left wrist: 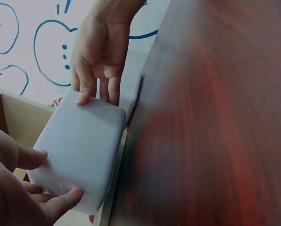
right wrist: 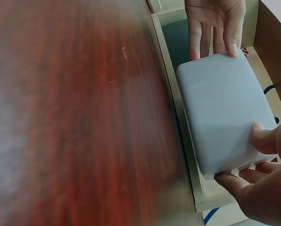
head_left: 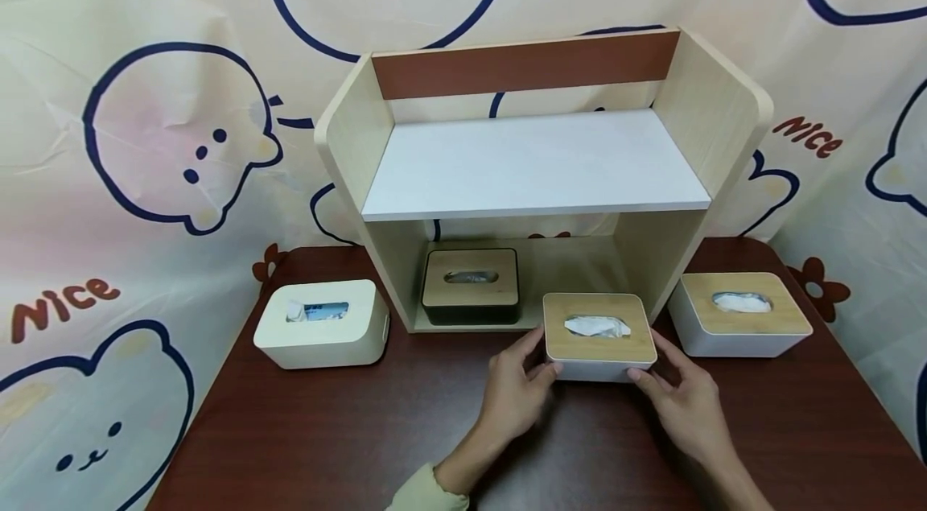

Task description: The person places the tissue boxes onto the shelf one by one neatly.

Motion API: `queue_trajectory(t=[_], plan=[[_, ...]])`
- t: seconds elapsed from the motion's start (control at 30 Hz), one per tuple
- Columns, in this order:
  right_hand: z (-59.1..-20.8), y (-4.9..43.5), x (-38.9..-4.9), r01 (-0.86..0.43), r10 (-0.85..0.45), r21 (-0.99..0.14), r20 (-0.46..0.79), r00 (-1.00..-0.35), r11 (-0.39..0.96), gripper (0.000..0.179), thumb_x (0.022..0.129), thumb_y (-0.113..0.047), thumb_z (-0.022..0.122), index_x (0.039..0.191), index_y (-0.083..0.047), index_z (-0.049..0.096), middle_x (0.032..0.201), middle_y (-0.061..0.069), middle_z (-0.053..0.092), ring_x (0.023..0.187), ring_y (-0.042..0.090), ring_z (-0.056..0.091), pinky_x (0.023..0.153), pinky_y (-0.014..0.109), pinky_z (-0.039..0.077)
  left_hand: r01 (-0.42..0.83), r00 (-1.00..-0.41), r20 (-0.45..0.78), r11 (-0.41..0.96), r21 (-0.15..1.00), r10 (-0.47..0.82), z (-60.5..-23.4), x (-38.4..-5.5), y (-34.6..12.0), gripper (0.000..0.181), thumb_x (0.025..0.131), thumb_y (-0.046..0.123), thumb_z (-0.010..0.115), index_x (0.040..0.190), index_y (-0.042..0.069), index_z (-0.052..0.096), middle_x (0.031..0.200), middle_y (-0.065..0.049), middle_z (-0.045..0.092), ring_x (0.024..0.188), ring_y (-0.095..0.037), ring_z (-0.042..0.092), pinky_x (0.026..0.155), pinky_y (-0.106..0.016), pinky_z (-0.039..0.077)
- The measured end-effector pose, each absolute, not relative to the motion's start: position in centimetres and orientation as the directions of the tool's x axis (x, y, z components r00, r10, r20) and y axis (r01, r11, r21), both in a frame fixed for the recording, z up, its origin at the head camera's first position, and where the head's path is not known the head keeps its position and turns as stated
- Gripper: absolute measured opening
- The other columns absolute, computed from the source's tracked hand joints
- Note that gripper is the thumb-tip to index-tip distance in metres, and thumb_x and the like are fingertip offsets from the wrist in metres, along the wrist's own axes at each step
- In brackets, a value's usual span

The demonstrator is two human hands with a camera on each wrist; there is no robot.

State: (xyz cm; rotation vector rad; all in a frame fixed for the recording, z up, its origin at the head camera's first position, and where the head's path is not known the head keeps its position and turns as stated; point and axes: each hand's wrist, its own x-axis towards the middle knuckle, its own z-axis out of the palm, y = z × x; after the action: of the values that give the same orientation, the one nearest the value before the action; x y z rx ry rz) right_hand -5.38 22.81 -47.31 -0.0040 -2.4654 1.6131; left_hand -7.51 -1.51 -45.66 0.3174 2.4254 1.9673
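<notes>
Both hands hold a white tissue box (head_left: 599,334) with a wood-look lid, a white tissue showing in its slot. It is just in front of the shelf's lower compartment, near its right side. My left hand (head_left: 516,390) grips the box's left end, thumb at the front; my right hand (head_left: 684,402) grips the right end. In the left wrist view the box's plain front side (left wrist: 81,141) faces the camera, and in the right wrist view the same pale side (right wrist: 225,113) shows. Inside the lower compartment at left sits a black tissue box (head_left: 471,286) with a wood-look lid.
A two-tier shelf (head_left: 536,165) stands at the back of the dark wooden table (head_left: 326,438). Left of it is a cream tissue box (head_left: 322,326); to its right, a white tissue box (head_left: 742,314) with a wood-look lid. A cartoon-printed cloth (head_left: 181,253) hangs behind.
</notes>
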Motion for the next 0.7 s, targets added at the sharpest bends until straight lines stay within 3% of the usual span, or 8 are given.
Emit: queue_trajectory(t=[0.37, 0.7], plan=[[-47.3, 21.5, -7.4, -0.156, 0.121, -0.932, 0.205, -0.971, 0.327, 0.065, 0.096, 0.007, 0.075, 0.156, 0.007, 0.05, 0.152, 0.034, 0.055, 0.118, -0.021, 0.052, 0.093, 0.006, 0.053, 0.197, -0.978, 0.178, 0.209, 0.958, 0.106, -45.8, -9.5, -2.1, 0.06, 0.096, -0.002, 0.077, 0.152, -0.001, 0.058, 0.152, -0.021, 0.061, 0.141, -0.03, 0.058, 0.103, -0.039, 0.059], [-47.4, 20.5, -9.4, -0.208, 0.172, -0.947, 0.254, -0.952, 0.245, 0.062, 0.096, 0.012, 0.072, 0.154, 0.01, 0.05, 0.156, 0.034, 0.051, 0.12, -0.022, 0.052, 0.098, 0.006, 0.05, 0.187, -0.982, 0.183, 0.253, 0.949, 0.042, -45.4, -10.9, -1.7, 0.056, 0.098, 0.002, 0.076, 0.152, 0.004, 0.06, 0.141, -0.017, 0.07, 0.128, -0.025, 0.069, 0.099, -0.029, 0.062]])
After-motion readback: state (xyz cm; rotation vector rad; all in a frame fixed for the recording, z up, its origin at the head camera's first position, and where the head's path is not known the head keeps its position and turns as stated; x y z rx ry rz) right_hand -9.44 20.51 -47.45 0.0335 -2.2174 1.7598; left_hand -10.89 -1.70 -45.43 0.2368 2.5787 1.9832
